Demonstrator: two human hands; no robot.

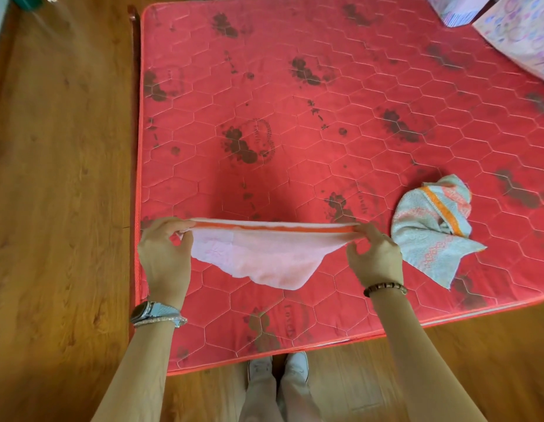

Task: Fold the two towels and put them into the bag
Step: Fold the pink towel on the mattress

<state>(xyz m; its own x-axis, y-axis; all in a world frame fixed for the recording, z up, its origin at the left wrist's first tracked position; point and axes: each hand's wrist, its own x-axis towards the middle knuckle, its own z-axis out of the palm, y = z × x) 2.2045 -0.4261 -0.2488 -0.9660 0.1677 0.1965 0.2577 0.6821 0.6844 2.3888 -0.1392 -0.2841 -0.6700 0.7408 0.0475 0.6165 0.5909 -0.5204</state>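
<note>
A pink towel (264, 257) with an orange stripe along its top edge hangs stretched between my hands above the near part of the red mattress (295, 102). My left hand (165, 254) pinches its left corner and my right hand (374, 257) pinches its right corner. The towel's lower part sags in a curve below the taut edge. A second towel (429, 229), pale blue with orange and pink bands, lies crumpled on the mattress just right of my right hand. No bag is clearly in view.
The mattress lies on a wooden floor (57, 178), its near edge by my feet (277, 370). Patterned pink fabric items (520, 35) sit at the far right corner. A dark wooden frame edge runs along the mattress's left side.
</note>
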